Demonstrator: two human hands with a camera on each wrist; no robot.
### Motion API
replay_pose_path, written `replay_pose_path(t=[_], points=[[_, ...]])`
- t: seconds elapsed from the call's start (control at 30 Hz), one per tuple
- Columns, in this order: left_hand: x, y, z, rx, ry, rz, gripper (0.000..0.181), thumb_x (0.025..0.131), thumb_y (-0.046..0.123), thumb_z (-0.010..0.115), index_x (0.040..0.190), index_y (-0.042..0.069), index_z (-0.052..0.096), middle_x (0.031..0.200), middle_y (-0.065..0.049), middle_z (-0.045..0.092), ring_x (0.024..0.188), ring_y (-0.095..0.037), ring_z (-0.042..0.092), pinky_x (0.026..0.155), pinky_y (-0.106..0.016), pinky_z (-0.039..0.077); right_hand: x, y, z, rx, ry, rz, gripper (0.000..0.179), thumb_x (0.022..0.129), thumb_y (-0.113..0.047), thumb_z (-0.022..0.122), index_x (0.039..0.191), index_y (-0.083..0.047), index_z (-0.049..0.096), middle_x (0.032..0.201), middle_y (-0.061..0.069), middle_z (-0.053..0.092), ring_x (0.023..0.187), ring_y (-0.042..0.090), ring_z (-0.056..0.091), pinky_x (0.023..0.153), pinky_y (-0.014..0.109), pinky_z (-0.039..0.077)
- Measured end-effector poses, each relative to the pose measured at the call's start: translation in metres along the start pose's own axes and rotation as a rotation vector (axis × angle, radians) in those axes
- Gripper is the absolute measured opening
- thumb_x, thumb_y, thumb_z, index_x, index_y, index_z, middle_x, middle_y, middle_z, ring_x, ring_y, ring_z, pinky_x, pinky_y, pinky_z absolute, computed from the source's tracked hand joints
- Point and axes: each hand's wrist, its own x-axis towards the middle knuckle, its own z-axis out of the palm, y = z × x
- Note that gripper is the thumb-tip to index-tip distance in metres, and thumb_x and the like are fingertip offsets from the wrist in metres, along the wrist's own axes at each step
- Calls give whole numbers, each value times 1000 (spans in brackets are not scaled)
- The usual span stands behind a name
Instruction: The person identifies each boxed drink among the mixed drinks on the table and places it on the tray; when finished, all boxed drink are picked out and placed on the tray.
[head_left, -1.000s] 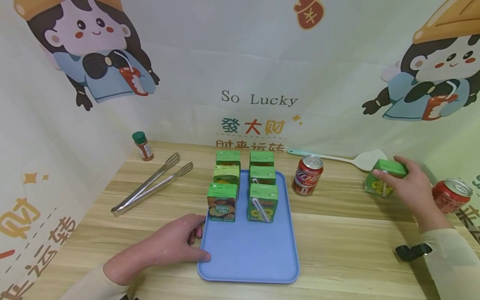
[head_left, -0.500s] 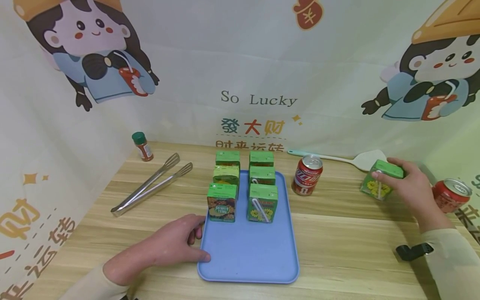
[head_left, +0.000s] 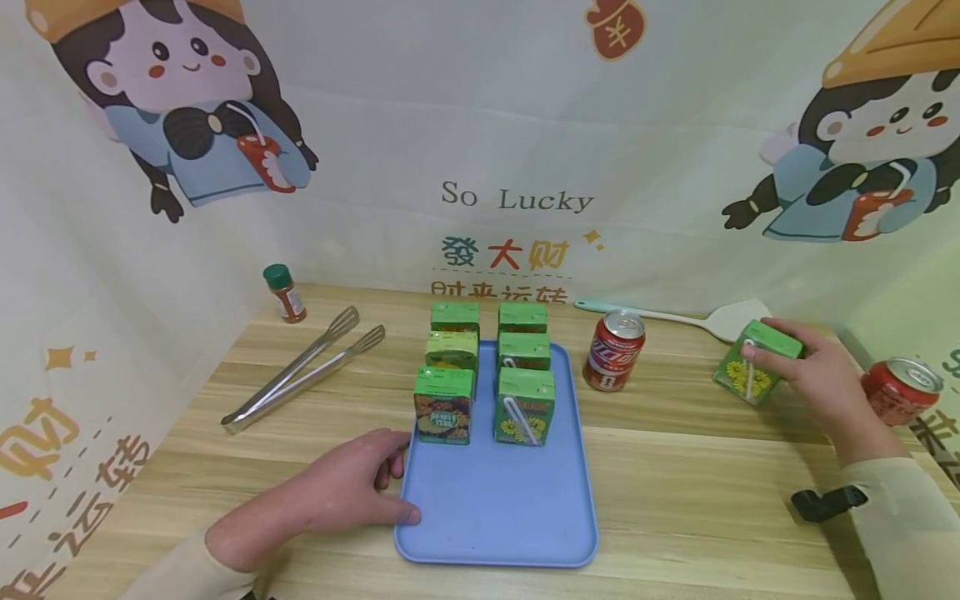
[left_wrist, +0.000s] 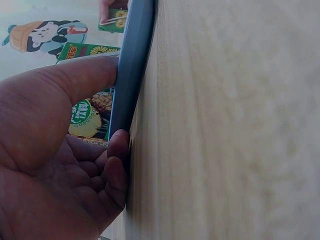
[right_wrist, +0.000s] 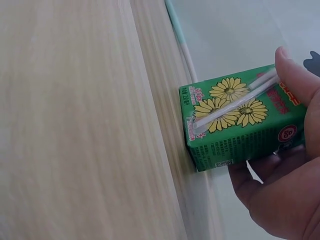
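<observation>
My right hand [head_left: 821, 379] grips a green juice box [head_left: 752, 367] with yellow flowers and a straw at the right. In the right wrist view the thumb lies on the front of the box [right_wrist: 235, 120] and the fingers go behind it; it is tilted, and I cannot tell whether it touches the table. My left hand [head_left: 348, 483] holds the left rim of a blue tray [head_left: 498, 500]. The left wrist view has its thumb over the tray's edge [left_wrist: 132, 65] and fingers curled at the underside. Juice boxes [head_left: 525, 408] stand in two rows on the tray's far half.
One red cola can [head_left: 615, 350] stands right of the tray, another cola can [head_left: 902, 392] beyond my right wrist. A spatula [head_left: 738, 319] lies along the back. Metal tongs [head_left: 300, 371] and a green-capped spice jar [head_left: 286, 293] are at the left. A printed cloth [head_left: 375, 125] hangs behind.
My right hand has shifted the juice box slightly left and toward me, and the box leans more. The left hand and the tray have stayed put.
</observation>
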Motion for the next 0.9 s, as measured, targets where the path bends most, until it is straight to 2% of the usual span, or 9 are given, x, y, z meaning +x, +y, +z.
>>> replay_pose_path(t=[0.2, 0.33, 0.43, 0.6, 0.77, 0.9], points=[[0, 0, 0, -1, 4, 6, 82, 80, 38, 100, 138, -5, 62, 97, 3, 60, 83, -14, 55, 71, -29, 50, 0, 2, 1, 52, -38, 6, 81, 110, -41, 71, 174, -8, 34, 152, 12, 47, 111, 4, 50, 82, 18, 46], [-1, 0, 0, -7, 4, 5, 85, 80, 38, 100, 140, -7, 61, 98, 3, 60, 83, -14, 55, 71, -29, 50, 1, 2, 4, 127, -36, 0, 75, 111, -33, 72, 174, -12, 38, 134, -9, 54, 107, -1, 53, 83, 15, 50], [0, 0, 0, -13, 1, 3, 83, 80, 38, 100, 139, -6, 61, 98, 2, 60, 84, -14, 55, 71, -29, 49, 0, 3, 6, 186, -32, -3, 66, 110, -29, 75, 169, -24, 48, 122, -21, 55, 105, -4, 56, 82, 15, 53], [0, -1, 0, -13, 2, 4, 84, 80, 38, 101, 140, -6, 61, 98, 2, 60, 83, -14, 55, 71, -29, 49, -1, 2, 7, 222, -24, 21, 48, 109, -30, 76, 152, -39, 60, 115, -26, 58, 102, -5, 59, 81, 15, 53], [0, -1, 0, -9, 3, 5, 84, 80, 38, 101, 140, -6, 61, 98, 2, 60, 83, -14, 55, 71, -29, 50, -2, -1, 10, 246, -13, 37, 36, 108, -31, 77, 139, -43, 63, 111, -28, 61, 100, -5, 60, 80, 16, 54], [0, -1, 0, -14, -2, -2, 85, 80, 38, 100, 141, -7, 61, 98, 2, 60, 84, -15, 56, 72, -29, 50, -2, -3, 12, 247, -12, 21, 34, 108, -29, 77, 137, -41, 64, 109, -27, 63, 98, -5, 62, 80, 16, 54]])
